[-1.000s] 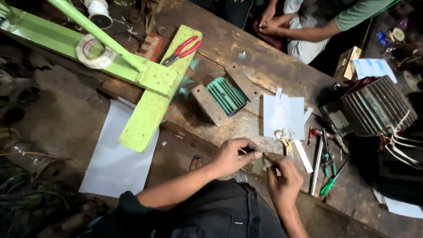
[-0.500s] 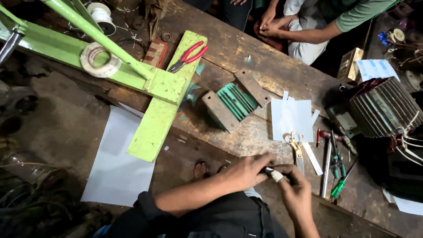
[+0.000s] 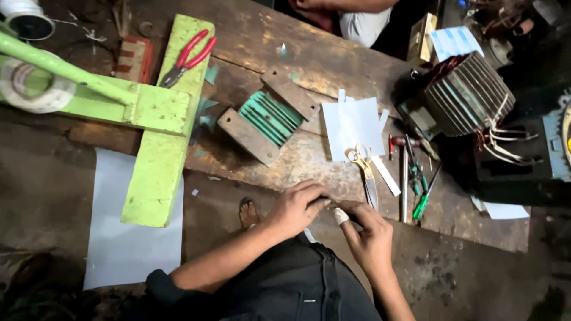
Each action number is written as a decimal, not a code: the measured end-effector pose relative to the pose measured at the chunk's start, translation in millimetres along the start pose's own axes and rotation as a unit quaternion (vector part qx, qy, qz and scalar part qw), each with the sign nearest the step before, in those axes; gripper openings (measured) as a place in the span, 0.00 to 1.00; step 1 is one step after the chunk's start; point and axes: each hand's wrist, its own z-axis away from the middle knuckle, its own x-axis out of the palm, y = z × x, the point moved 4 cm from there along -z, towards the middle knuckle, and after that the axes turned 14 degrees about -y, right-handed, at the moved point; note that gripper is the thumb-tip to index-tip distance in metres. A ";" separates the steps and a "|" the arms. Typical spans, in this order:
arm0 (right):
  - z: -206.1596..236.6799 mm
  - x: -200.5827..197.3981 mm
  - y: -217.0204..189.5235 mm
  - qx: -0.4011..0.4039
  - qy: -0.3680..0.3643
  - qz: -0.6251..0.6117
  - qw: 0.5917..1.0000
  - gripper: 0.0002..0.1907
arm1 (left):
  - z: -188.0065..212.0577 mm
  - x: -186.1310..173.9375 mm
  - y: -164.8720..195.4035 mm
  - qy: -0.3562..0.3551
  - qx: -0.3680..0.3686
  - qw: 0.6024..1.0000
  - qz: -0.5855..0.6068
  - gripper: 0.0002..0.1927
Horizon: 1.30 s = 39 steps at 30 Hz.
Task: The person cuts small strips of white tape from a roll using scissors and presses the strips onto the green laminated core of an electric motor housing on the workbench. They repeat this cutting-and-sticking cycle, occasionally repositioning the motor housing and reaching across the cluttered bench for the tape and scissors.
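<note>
My left hand and my right hand meet at the front edge of the worn wooden bench. Their fingertips pinch a small thin piece between them, and I cannot tell what it is. A white wrap covers my right index finger. Just beyond my hands, yellow-handled scissors lie on the bench beside white paper sheets.
A green-finned metal block lies mid-bench, with red pliers on a light green wooden frame and a tape roll to the left. Screwdrivers and a motor stator are on the right. Another person sits opposite. A white sheet lies below.
My hands have stayed pinched together at the bench edge. The view has shifted, so the other person's hands are now mostly cut off at the top.
</note>
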 end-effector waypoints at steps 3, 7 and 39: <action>-1.6 -1.0 -12.6 -0.028 0.000 0.000 1.000 0.12 | -0.3 2.0 -1.7 0.023 0.003 1.000 0.014 0.06; -7.4 1.4 -24.2 -0.037 0.029 0.015 0.999 0.12 | 2.7 -3.3 4.0 0.040 -0.010 0.999 -0.003 0.06; 16.6 35.6 91.6 0.063 -0.004 -0.317 0.946 0.07 | -14.4 42.3 -38.1 -0.071 -0.089 0.990 0.087 0.10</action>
